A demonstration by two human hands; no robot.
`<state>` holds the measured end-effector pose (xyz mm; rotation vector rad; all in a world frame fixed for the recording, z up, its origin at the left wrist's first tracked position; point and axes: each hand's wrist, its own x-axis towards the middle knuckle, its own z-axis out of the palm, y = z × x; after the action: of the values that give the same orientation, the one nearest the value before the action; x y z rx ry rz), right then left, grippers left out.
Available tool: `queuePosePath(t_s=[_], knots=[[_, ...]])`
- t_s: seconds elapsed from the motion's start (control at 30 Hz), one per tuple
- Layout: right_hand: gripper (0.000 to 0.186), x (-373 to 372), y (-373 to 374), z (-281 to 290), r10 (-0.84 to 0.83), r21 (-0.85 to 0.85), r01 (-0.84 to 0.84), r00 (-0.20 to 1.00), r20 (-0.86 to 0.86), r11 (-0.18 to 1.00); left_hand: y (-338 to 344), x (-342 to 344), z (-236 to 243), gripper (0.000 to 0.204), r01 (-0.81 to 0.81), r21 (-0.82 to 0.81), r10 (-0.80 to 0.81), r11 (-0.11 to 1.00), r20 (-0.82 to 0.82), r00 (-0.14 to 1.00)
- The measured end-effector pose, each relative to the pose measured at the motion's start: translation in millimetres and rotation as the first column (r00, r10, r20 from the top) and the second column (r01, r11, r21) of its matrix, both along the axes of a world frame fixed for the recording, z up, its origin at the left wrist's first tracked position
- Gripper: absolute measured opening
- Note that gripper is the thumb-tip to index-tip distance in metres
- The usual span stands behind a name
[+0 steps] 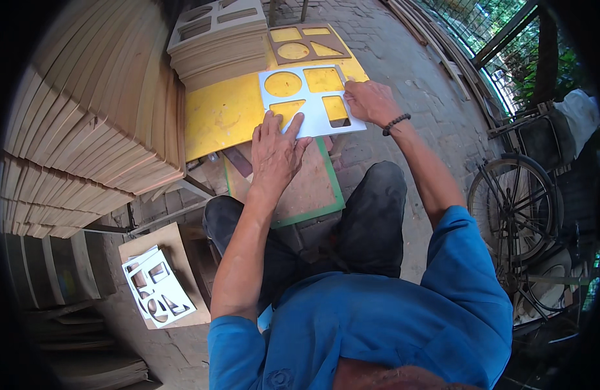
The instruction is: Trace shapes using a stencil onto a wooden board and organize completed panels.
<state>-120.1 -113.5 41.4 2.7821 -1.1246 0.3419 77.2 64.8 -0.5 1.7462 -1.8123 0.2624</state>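
Note:
A white board [316, 109] with circle, square, triangle and rectangle cut-outs lies on the yellow worktop [219, 120], a little skewed. My left hand [276, 146] rests on its lower-left part, fingers spread around the triangle opening. My right hand [371, 101] has fingers curled at the board's right edge, gripping it. Just behind, a brown board [275, 44] with similar openings lies on the worktop. At the back left stands a stack [218, 62] of thick boards with a cut-out piece on top.
Tall stacks of wooden panels [92, 104] fill the left. Below them, white cut-out sheets [178, 320] lie on a brown board. A green-edged board [293, 201] sits under the worktop, between my knees. A bicycle [511, 201] stands at the right beside metal grilles.

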Motion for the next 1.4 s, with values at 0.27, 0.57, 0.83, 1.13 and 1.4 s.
queuePosePath(t_s=[0.27,0.57,0.83,1.13,1.4], knots=[[0.021,-7.0,12.1,4.0,-0.074,0.175,0.057,0.993,0.090,0.983,-1.0,-2.6,-1.6,0.051,-0.022,0.000,0.022,1.000,-0.008,1.000],[0.018,-58.3,68.6,16.4,-0.248,0.413,-0.001,0.798,0.549,0.911,-1.2,-3.5,-1.6,0.052,-0.033,0.006,0.033,0.999,0.021,0.999],[0.018,-64.5,141.4,-34.1,-0.667,0.833,-0.365,0.499,0.553,0.416,5.6,-13.8,0.8,0.049,-0.017,-0.071,0.015,0.997,-0.021,1.000],[0.024,-48.4,179.9,-39.0,-0.707,0.750,-0.605,0.407,0.579,0.266,81.3,-69.8,-12.5,0.031,0.239,0.123,0.001,0.963,-0.890,0.457],[0.031,-42.2,199.5,-41.1,-0.158,0.578,-0.474,0.667,0.728,0.664,95.4,-81.9,-31.1,0.018,0.181,0.067,0.085,0.981,-0.992,-0.093]])
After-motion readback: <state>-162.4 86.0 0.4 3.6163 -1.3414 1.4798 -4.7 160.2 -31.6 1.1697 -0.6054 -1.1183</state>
